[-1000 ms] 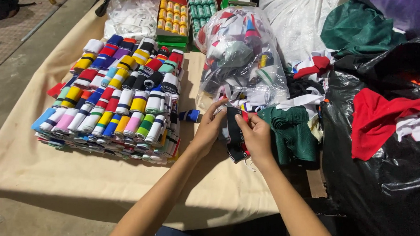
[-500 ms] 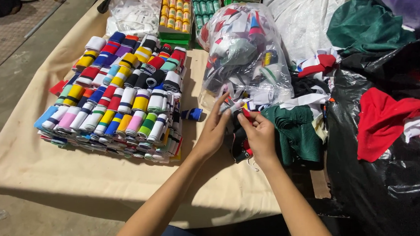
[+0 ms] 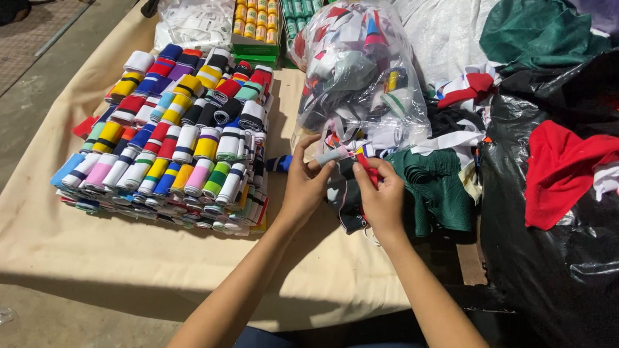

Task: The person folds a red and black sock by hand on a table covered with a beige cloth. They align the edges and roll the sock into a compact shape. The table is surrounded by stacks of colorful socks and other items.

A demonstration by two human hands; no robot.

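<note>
On the far left I see the cream cloth (image 3: 62, 240) that covers the surface, and on it a big block of rolled knit bands (image 3: 176, 141), stacked in rows, striped in yellow, blue, pink, red, black and white. Behind the block lies a clear bag of white pieces (image 3: 191, 19), and beside that two open boxes of thread spools, one orange (image 3: 255, 16), one green (image 3: 302, 4).

Moving toward the middle, my left hand (image 3: 306, 184) is raised just off the cloth, its grip pinching one end of a small folded band (image 3: 336, 154), pale with a grey edge, between thumb and fingertips. My right hand (image 3: 381, 195) sits just beside it, its grip pressed together on a thin red strip (image 3: 366, 168) at the band's other end. So the band is held between both hands, right in front of the mouth of a clear plastic bag (image 3: 360, 67) stuffed with mixed collar and cuff pieces, which stands upright just behind my fingers. A small blue roll (image 3: 281, 163) lies on the cloth between the block and my left hand.

Right of my hands lies a folded dark green ribbed piece (image 3: 435, 189), touching loose white and black strips. Farther right a black plastic bag (image 3: 556, 254) holds red cloth (image 3: 566, 163), and green fabric (image 3: 533, 35) sits above it.
</note>
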